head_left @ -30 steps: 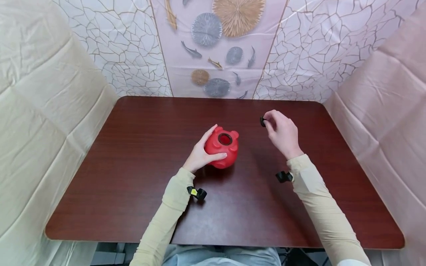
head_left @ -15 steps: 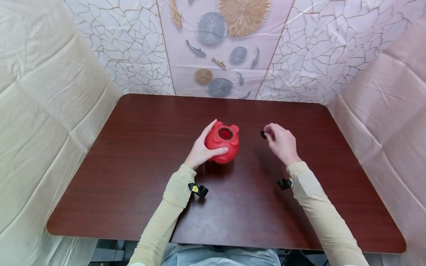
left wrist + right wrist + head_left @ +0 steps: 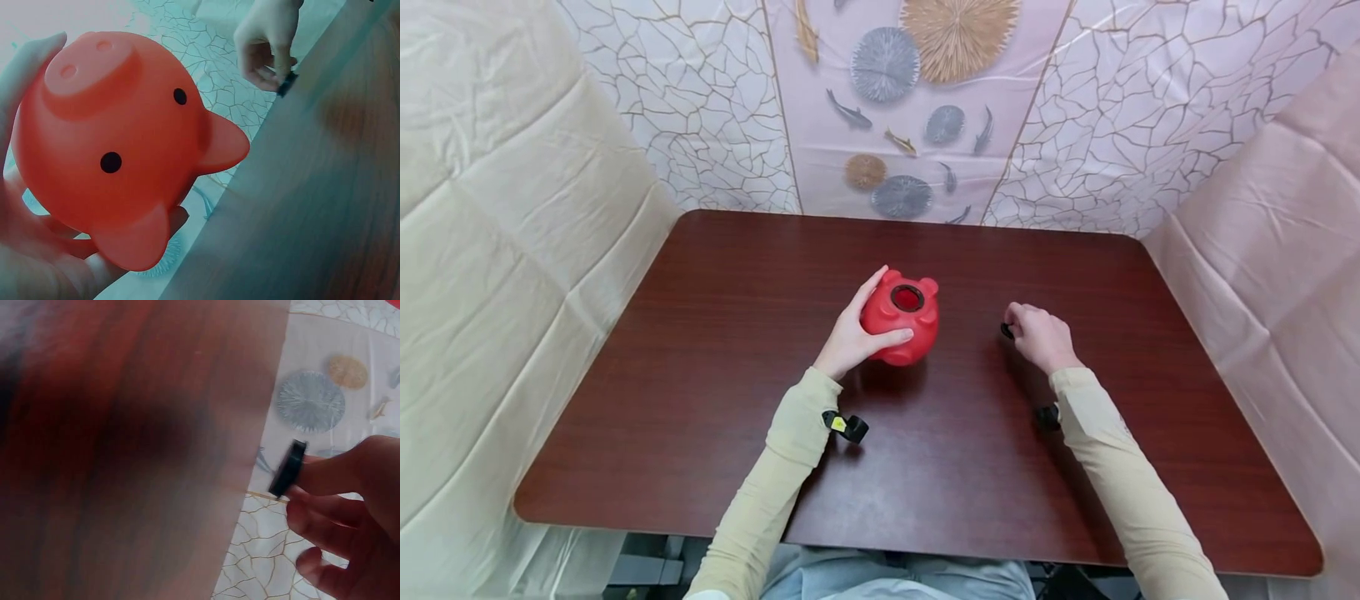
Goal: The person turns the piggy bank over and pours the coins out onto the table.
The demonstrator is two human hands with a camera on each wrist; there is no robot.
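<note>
A red piggy bank [image 3: 901, 325] is gripped in my left hand [image 3: 857, 337], thumb on the near side and fingers round the far side. Its belly, with a round dark-rimmed hole [image 3: 907, 297], faces up toward the head view. The left wrist view shows its snout [image 3: 90, 72], black eyes and ears. Off to the right, my right hand [image 3: 1042, 336] pinches a small black round plug [image 3: 289, 469] between thumb and fingertips. That hand hovers low over the table, apart from the piggy bank.
Both hands work over a dark brown table [image 3: 700, 375] with rounded corners. A patterned cloth [image 3: 902, 150] hangs behind its far edge. Pale quilted panels [image 3: 497, 250] stand along the left and right sides. A small black camera sits on each wrist.
My right hand has come down and nearer to me with the black plug, ending slightly to the right. The left hand and piggy bank have shifted slightly up in the head view.
</note>
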